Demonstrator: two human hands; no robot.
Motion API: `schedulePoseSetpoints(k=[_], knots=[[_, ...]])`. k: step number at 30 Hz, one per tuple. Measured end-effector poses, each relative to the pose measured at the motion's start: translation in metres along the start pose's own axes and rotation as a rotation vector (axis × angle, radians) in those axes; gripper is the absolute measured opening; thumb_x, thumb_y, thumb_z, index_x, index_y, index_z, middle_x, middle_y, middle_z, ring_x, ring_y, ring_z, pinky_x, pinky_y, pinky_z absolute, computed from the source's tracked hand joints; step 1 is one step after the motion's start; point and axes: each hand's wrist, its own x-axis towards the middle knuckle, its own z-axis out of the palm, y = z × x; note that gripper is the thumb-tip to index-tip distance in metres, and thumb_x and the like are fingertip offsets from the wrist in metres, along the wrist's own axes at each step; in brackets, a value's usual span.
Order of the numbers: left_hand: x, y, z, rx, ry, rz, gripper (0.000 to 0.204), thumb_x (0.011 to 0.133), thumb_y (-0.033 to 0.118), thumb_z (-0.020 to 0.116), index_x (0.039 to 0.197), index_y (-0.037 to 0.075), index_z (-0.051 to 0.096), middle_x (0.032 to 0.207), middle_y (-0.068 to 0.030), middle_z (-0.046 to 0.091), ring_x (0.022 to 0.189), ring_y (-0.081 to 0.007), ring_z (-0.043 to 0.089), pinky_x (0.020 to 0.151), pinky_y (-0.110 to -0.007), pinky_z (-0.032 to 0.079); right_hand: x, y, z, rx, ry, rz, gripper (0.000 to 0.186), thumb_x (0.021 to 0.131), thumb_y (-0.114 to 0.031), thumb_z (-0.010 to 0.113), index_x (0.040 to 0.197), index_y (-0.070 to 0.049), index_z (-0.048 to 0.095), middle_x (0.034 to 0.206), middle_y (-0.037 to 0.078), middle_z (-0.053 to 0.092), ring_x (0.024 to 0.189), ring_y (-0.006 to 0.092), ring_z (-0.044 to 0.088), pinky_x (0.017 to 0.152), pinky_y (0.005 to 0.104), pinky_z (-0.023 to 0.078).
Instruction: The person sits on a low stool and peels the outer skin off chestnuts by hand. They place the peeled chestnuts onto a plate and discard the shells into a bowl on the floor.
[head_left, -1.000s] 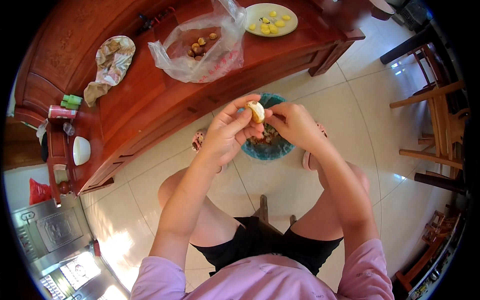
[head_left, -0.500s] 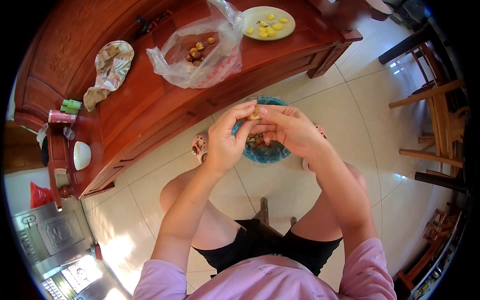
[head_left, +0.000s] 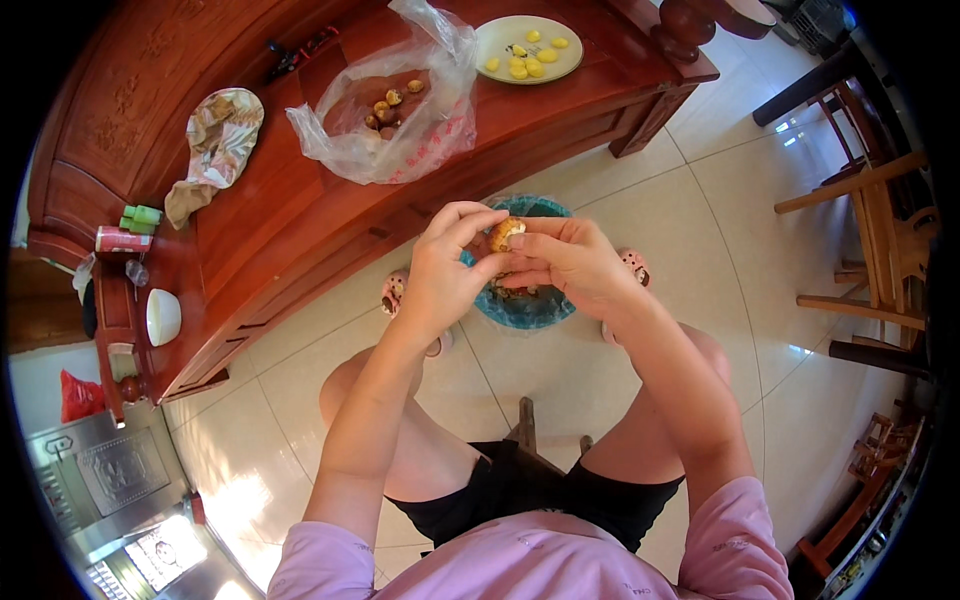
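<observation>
A small brown chestnut [head_left: 506, 235] with a pale patch showing through its shell is held between my two hands. My left hand [head_left: 452, 265] closes on its left side with thumb and fingertips. On its other side, my right hand [head_left: 572, 262] pinches it, the thumb lying on the pale patch. Directly below both hands is a blue-green bin [head_left: 530, 316] with a clear plastic liner and bits of shell inside, partly hidden by my fingers. Several more brown chestnuts [head_left: 386, 108] lie in a clear plastic bag [head_left: 345, 150] on the reddish wooden bench. Peeled yellow chestnuts [head_left: 518, 68] rest on a white oval plate [head_left: 565, 72].
On the bench [head_left: 270, 205] are a patterned cloth cap [head_left: 222, 140], a white bowl [head_left: 163, 316] and a pinkish-red can [head_left: 124, 239]. Wooden chairs [head_left: 880, 240] stand at the right on the tiled floor. My feet in pink clogs [head_left: 634, 267] flank the bin.
The chestnut has turned in my fingers and now shows more brown shell and a white patch. My right thumb has shifted onto it. The view has moved slightly.
</observation>
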Motion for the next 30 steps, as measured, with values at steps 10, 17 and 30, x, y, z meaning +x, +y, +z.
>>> schedulePoseSetpoints(k=[10, 17, 30], knots=[[0.001, 0.001, -0.001, 0.0, -0.079, 0.085, 0.044, 0.066, -0.003, 0.067, 0.109, 0.006, 0.058, 0.098, -0.008, 0.056, 0.08, -0.0167, 0.057, 0.069, -0.027, 0.047, 0.006, 0.002, -0.007, -0.326, -0.084, -0.1, 0.025, 0.087, -0.013, 0.049, 0.106, 0.003, 0.055, 0.093, 0.006, 0.058, 0.084, 0.0106, 0.058, 0.066, 0.023, 0.051], [0.0, -0.005, 0.003, 0.044, -0.05, 0.034, 0.043, 0.066, -0.002, 0.067, 0.107, 0.008, 0.059, 0.091, -0.009, 0.056, 0.078, -0.0198, 0.057, 0.067, -0.028, 0.046, 0.003, 0.007, -0.003, -0.358, -0.092, -0.179, 0.025, 0.088, -0.011, 0.044, 0.105, 0.004, 0.053, 0.09, 0.005, 0.058, 0.085, 0.0102, 0.058, 0.065, 0.0227, 0.051], [-0.007, -0.003, 0.022, 0.184, -0.005, 0.042, 0.045, 0.065, -0.007, 0.064, 0.107, 0.009, 0.059, 0.089, -0.0085, 0.056, 0.078, -0.021, 0.057, 0.067, -0.028, 0.047, 0.011, 0.035, -0.006, -0.652, 0.26, -0.422, 0.02, 0.077, -0.012, 0.048, 0.083, 0.005, 0.056, 0.059, 0.015, 0.053, 0.052, 0.0164, 0.049, 0.053, 0.0311, 0.043]])
